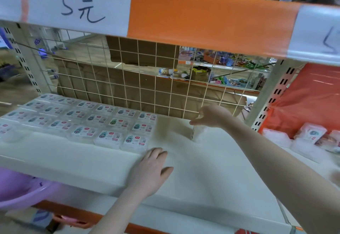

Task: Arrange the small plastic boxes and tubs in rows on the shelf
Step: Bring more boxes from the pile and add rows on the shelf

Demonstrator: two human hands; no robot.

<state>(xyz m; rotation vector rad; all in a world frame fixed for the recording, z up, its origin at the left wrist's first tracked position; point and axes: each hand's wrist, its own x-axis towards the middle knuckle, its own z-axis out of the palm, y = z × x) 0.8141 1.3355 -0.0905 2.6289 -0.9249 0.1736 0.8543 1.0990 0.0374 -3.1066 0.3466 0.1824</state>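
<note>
Right hand (211,117) grips a clear tub (199,132) at the far shelf (202,169); left hand (150,171) rests flat. Boxes (92,119) fill rows on the left; loose ones (309,138) remain right.

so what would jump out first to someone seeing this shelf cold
Probably the orange strip across the top with its handwritten price label at upper left. Next, the rows of small plastic boxes covering the shelf's left side. The left hand lies flat beside them, while the right hand reaches over a clear box near the wire grid.
</note>
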